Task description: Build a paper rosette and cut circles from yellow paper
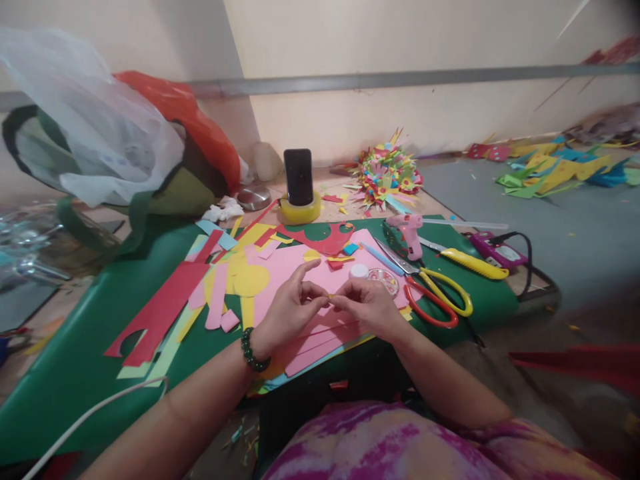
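My left hand (295, 308) and my right hand (369, 305) meet over a stack of pink paper (280, 267). Thumb and forefinger of each are pinched on a tiny yellow piece of paper (331, 297), mostly hidden by the fingertips. Close to my right hand lie a round clear case (384, 281) and a small white lid (359, 271). Scissors (440, 293) with red and yellow handles rest just beyond it. Left of my left hand are a cut yellow paper circle (251, 281) and a small pink paper piece (229, 321).
A pink glue gun (407, 233), a yellow cutter knife (473, 262) and a purple power box (497, 253) lie at right. Behind stand a phone (299, 177) on a yellow tape roll (300, 211) and a spiky paper ornament (387, 175). Bags (195, 180) occupy the back left.
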Available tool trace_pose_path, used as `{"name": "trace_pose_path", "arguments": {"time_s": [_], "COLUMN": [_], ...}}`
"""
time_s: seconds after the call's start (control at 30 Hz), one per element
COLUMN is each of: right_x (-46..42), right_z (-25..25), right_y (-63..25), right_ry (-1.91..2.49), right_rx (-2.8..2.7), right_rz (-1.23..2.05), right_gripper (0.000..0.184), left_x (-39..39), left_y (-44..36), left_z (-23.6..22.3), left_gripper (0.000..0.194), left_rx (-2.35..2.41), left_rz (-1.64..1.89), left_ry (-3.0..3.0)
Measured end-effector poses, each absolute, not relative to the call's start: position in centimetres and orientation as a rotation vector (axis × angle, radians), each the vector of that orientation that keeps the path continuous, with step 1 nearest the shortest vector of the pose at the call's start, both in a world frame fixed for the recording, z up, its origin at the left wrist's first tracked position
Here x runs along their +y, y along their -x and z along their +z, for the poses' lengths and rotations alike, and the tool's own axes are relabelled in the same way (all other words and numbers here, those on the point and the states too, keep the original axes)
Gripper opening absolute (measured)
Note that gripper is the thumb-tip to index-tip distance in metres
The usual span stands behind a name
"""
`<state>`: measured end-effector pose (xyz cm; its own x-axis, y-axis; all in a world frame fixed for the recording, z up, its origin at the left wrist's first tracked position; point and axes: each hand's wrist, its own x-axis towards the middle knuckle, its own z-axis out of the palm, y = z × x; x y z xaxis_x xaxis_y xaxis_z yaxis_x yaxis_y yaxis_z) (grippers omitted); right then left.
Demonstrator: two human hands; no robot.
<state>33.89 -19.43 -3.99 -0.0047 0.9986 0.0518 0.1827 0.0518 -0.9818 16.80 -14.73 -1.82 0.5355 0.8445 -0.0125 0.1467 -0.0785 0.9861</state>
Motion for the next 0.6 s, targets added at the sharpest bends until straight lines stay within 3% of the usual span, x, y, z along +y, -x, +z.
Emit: {"name": "trace_pose_path", "arguments": {"time_s": [0.3, 0.37, 0.5, 0.6], "right_x": [-19.18, -19.14, -18.95, -18.76], "right_z": [-4.26, -4.17, -3.81, -3.58], "right_y": [-33.92, -34.02, -34.51, -34.86], "right_ry": [1.218, 1.185, 1.108, 1.054], "right_rx": [-1.266, -1.253, -1.192, -1.156], "right_rz": [1.109, 1.153, 1.228, 1.254], "right_gripper": [0.031, 0.030, 0.030, 0.031], "left_x": [-14.98, -14.91, -14.76, -14.77], "left_y": [-16.87, -16.85, -16.76, -16.76], "left_z": [-1.81, -1.87, -2.01, -2.15], "left_gripper": [0.068, 0.060, 0.024, 0.012], "left_rx": [0.803, 0.798, 0.841, 0.825], "left_rz": [0.702, 0.727, 0.828, 0.897], "left_ry": [-1.530, -1.559, -1.732, -1.902]}}
